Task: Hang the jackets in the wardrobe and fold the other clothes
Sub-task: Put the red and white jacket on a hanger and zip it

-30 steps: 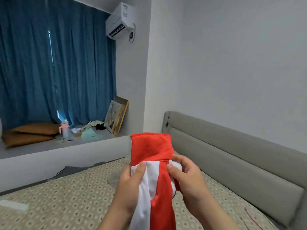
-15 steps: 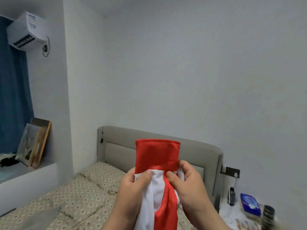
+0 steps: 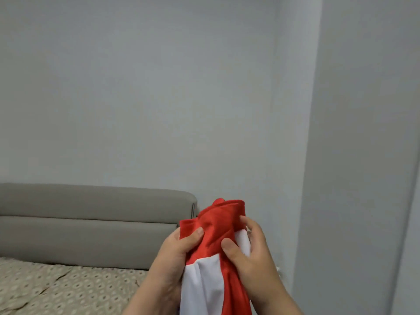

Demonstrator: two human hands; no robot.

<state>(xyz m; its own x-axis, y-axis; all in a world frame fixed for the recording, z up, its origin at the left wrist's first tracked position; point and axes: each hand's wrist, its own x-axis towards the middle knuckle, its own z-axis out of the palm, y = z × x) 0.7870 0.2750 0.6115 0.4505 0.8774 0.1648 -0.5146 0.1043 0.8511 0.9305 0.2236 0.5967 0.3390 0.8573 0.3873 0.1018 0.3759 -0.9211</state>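
Both hands hold one piece of clothing (image 3: 213,223), red at the top and white lower down. It is up in the air between the two hands, and it hangs down out of the picture. The left hand (image 3: 175,258) is curled round its left side, with the thumb pressed on the red part. The right hand (image 3: 252,258) is curled round its right side, with the thumb on the red part and the fingers wrapped behind. The cloth is bunched and wrinkly where the hands squeeze it. Its red top edge pokes up above them.

The bed (image 3: 68,287) lies below and to the left of the hands. Its grey headboard (image 3: 91,221) is to the left, behind them. A tall pale panel (image 3: 363,155) stands to the right of the hands. I cannot tell if that is the wardrobe.

I think the step now is getting this one piece ready. It is too bunched up to tell if it is a jacket. Next, the hands need to shake it open to see its shape. A jacket needs a hanger and the wardrobe, and no hanger shows here. Anything else needs a flat spot, like the bed, to be laid smooth and folded.
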